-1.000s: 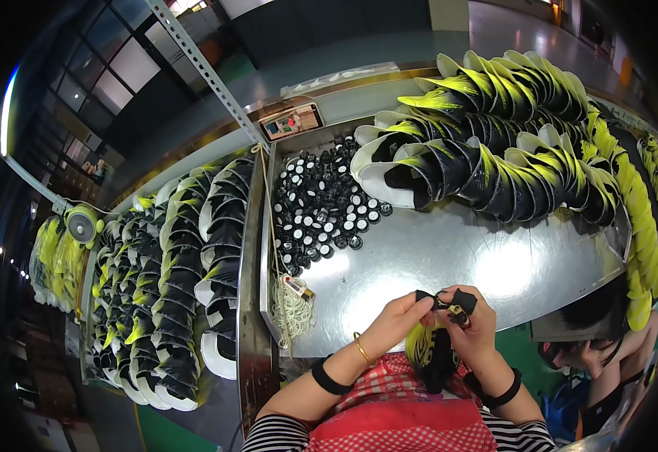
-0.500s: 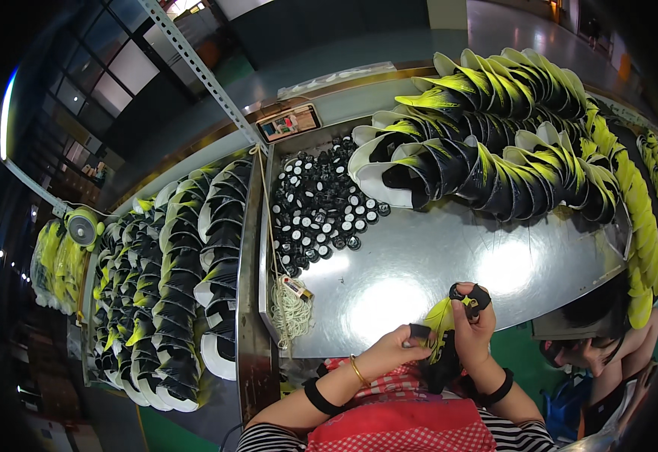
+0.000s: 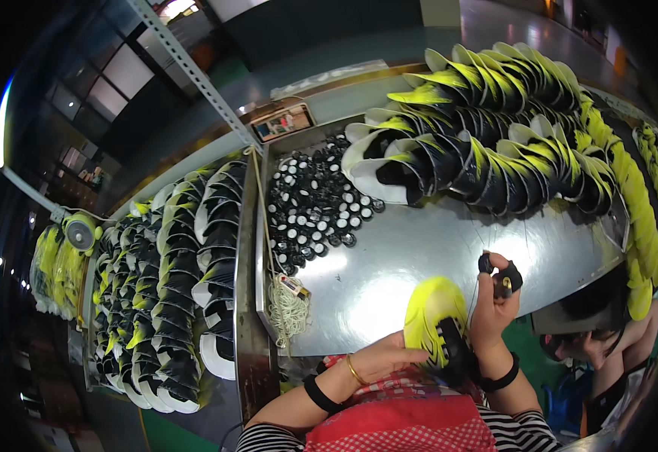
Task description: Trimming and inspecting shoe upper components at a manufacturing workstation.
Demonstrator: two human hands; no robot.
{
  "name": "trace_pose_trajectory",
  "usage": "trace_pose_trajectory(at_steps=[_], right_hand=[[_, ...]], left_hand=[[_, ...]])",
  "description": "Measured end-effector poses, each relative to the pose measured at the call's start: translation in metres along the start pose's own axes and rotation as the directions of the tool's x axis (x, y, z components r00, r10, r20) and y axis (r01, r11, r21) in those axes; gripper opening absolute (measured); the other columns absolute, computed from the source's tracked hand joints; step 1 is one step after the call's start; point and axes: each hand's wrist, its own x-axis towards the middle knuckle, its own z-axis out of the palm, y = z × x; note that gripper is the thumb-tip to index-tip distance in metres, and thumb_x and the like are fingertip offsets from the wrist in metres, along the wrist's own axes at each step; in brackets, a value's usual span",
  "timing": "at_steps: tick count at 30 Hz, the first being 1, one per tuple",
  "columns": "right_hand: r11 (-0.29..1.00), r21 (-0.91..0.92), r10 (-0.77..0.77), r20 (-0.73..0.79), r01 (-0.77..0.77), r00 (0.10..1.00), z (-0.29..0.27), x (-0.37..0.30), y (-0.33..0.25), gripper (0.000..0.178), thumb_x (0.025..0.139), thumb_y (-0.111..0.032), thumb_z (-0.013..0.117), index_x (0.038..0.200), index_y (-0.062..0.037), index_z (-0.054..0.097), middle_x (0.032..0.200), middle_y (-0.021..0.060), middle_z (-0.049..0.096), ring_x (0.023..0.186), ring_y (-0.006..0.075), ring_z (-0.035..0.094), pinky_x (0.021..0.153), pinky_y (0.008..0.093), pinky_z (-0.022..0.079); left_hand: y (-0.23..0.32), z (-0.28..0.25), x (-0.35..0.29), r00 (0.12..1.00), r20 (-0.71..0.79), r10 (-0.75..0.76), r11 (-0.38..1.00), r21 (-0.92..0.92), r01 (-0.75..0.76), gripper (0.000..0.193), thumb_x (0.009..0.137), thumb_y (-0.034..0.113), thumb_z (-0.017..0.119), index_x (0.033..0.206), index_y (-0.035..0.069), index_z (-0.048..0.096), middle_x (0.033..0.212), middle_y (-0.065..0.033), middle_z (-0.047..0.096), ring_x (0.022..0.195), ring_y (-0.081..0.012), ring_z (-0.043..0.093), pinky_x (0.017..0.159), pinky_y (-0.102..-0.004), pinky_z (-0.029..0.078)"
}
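At the near edge of the shiny metal table point(image 3: 419, 248), the left hand point(image 3: 385, 358) steadies a yellow-and-black shoe upper point(image 3: 436, 324); the right hand point(image 3: 493, 301) pinches a small black round part point(image 3: 508, 277).

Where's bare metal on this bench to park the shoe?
The steel table is bare in the middle, between the pile of black-and-white round caps on the left, the stacked shoes at the back, and the yellow shoe in the left hand at the front. Right hand grips a small black tool. The left rack is packed.

Glossy metal table point(image 3: 389, 264), matt cloth shoe point(image 3: 436, 320)
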Motion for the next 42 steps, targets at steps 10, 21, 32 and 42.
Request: trace_pose_trajectory(at_steps=[10, 21, 32, 42], right_hand=[[0.998, -0.057, 0.003, 0.622, 0.042, 0.783, -0.003, 0.016, -0.028, 0.024, 0.074, -0.002, 0.069, 0.097, -0.0033, 0.063, 0.095, 0.0096, 0.067, 0.083, 0.0194, 0.065, 0.069, 0.0276, 0.051], [0.994, -0.106, 0.066, 0.679, 0.008, 0.731, 0.000, 0.008, -0.021, 0.024, 0.066, 0.000, 0.070, 0.089, -0.0040, 0.064, 0.094, 0.0070, 0.066, 0.079, 0.0210, 0.066, 0.063, 0.0277, 0.052], [0.843, -0.247, -0.028, 0.867, 0.479, 0.497, 0.006, 0.023, -0.047, 0.046, 0.057, -0.014, 0.076, 0.097, -0.0041, 0.055, 0.114, 0.0052, 0.055, 0.064, 0.0225, 0.063, 0.055, 0.0315, 0.051], [0.851, -0.233, -0.145, 0.758, 0.471, 0.636, 0.039, 0.009, -0.037, 0.043, 0.058, -0.017, 0.079, 0.093, -0.0025, 0.058, 0.097, 0.0106, 0.061, 0.068, 0.0232, 0.064, 0.055, 0.0303, 0.051]], left_hand=[[0.042, -0.006, -0.010, 0.900, -0.239, 0.365, 0.919, -0.061, -0.389, 0.031, 0.092, 0.008, 0.051, 0.122, 0.001, 0.049, 0.113, -0.0081, 0.060, 0.100, -0.0149, 0.060, 0.085, -0.0268, 0.049], [0.057, 0.007, -0.028, 0.868, -0.247, 0.432, 0.894, 0.249, -0.374, 0.027, 0.089, 0.009, 0.056, 0.114, -0.001, 0.056, 0.109, -0.0068, 0.062, 0.098, -0.0129, 0.059, 0.085, -0.0271, 0.046], [0.062, 0.006, -0.036, 0.897, -0.282, 0.340, 0.934, -0.009, -0.357, 0.030, 0.091, 0.011, 0.053, 0.117, -0.004, 0.052, 0.109, -0.0100, 0.062, 0.095, -0.0150, 0.062, 0.083, -0.0265, 0.049], [0.054, 0.034, -0.069, 0.805, -0.368, 0.465, 0.885, 0.206, -0.417, 0.032, 0.088, 0.009, 0.056, 0.117, -0.004, 0.051, 0.108, -0.0089, 0.060, 0.096, -0.0145, 0.060, 0.084, -0.0285, 0.049]])
